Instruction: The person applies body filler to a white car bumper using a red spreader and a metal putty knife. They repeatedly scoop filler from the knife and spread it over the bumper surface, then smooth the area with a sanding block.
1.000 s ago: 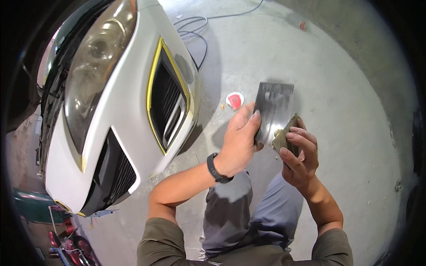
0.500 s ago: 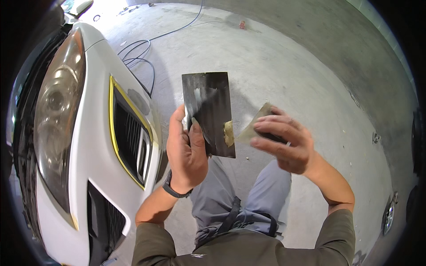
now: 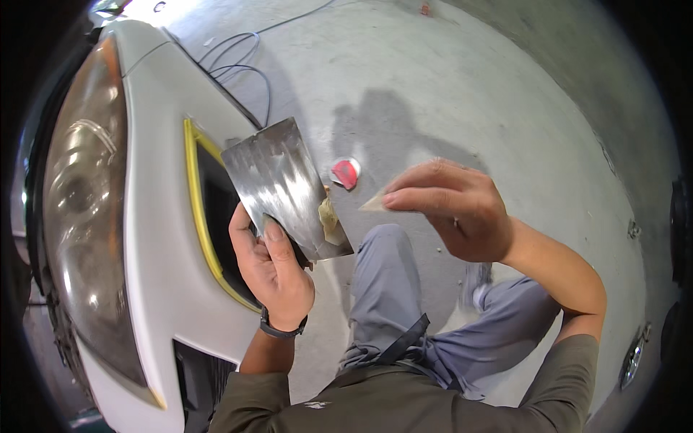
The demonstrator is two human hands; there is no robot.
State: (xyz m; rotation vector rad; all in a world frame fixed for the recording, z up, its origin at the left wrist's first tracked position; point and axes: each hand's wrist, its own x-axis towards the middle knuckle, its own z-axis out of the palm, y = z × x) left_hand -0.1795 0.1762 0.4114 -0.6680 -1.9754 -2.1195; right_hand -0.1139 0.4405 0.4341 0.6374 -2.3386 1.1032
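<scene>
On the right-hand edge of a metal plate sits a lump of yellowish paste, near the lower corner; paler streaks run across the rest of its shiny face. The plate is held up, tilted, above the floor. Beyond it, on the floor, lies a red-and-white disc, and farther off a loose cable loops beside the car.

The white car fills the left side, with its cloudy headlight and a dark vent framed by a yellow border. The plate and the fingers hide part of that vent from view.

The left hand is clamped on the plate from below, thumb on the face, fingers bent at the side and behind; a black band circles the wrist. The right hand pinches a thin, pale spreader, fingers close together, its tip toward the paste but apart from the plate.
</scene>
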